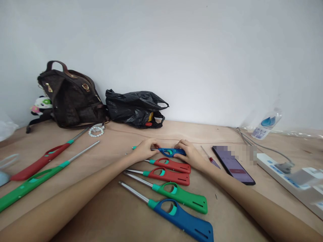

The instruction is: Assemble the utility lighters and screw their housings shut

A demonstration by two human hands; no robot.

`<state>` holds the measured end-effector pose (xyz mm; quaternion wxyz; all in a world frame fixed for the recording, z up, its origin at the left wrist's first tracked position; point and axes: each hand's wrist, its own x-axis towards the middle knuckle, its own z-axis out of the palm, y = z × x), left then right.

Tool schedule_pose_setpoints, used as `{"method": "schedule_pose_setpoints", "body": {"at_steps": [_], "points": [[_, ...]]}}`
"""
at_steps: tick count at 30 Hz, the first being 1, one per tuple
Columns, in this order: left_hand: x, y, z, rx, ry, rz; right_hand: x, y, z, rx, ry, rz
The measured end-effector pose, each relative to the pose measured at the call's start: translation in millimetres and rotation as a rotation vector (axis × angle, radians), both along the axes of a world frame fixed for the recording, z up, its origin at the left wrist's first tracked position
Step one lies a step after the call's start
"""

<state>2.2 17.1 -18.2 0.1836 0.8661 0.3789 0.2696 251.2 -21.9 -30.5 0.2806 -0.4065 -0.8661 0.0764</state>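
Note:
My left hand (146, 149) pinches the metal barrel end of a small blue lighter (168, 152), the farthest in a column of lighters. Around its handle the fingers of my right hand (186, 153) are closed. Just nearer lie two red lighters (176, 165) (174, 176), then a green lighter (186, 197) and a larger blue lighter (188, 222), all with barrels pointing left. A screwdriver (214, 162) with a red handle rests to the right of my right hand.
A long red lighter (40, 164) and a long green one (32, 183) lie at left. Behind are a bracelet (96, 131), a dark backpack (73, 101) and a black plastic bag (131, 109). At right are a phone (233, 166), power strip (280, 174), bottle (267, 124) and small screw (216, 196).

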Motion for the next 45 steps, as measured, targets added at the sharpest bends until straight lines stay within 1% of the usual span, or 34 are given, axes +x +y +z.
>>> {"method": "schedule_pose_setpoints", "body": {"at_steps": [9, 14, 19, 22, 26, 29, 33, 37, 40, 42, 45], "points": [[0, -1, 0.5, -0.006, 0.009, 0.001, 0, 0, 0.0, -0.054, 0.008, -0.001], [0, 1, -2.7, -0.037, -0.041, -0.001, -2, -1, 1.7, -0.088, 0.045, 0.000], [1, 2, -2.6, -0.040, -0.011, 0.002, -3, 2, 2.0, -0.182, 0.116, -0.026], [2, -1, 2.2, 0.038, 0.096, 0.020, -5, 4, 2.5, -0.217, 0.128, -0.069], [6, -6, 8.2, 0.224, 0.296, 0.023, -7, 3, 3.0, -0.220, 0.098, -0.118], [9, -7, 8.2, 0.357, 0.431, -0.002, -6, 3, 1.7, -0.199, 0.084, -0.122], [13, -9, 7.1, 0.499, 0.583, -0.039, 1, 3, 2.8, -0.210, 0.093, -0.060], [22, -14, 10.6, 0.568, 0.690, -0.081, 11, 9, 11.9, -0.275, 0.033, 0.036], [27, -15, 14.7, 0.531, 0.687, -0.090, 15, 16, 19.7, -0.403, -0.028, 0.048], [27, -12, 17.5, 0.416, 0.603, -0.070, 15, 20, 23.4, -0.459, -0.072, 0.025], [20, -4, 21.0, 0.222, 0.468, -0.025, 13, 21, 26.7, -0.482, -0.104, 0.019]]}}
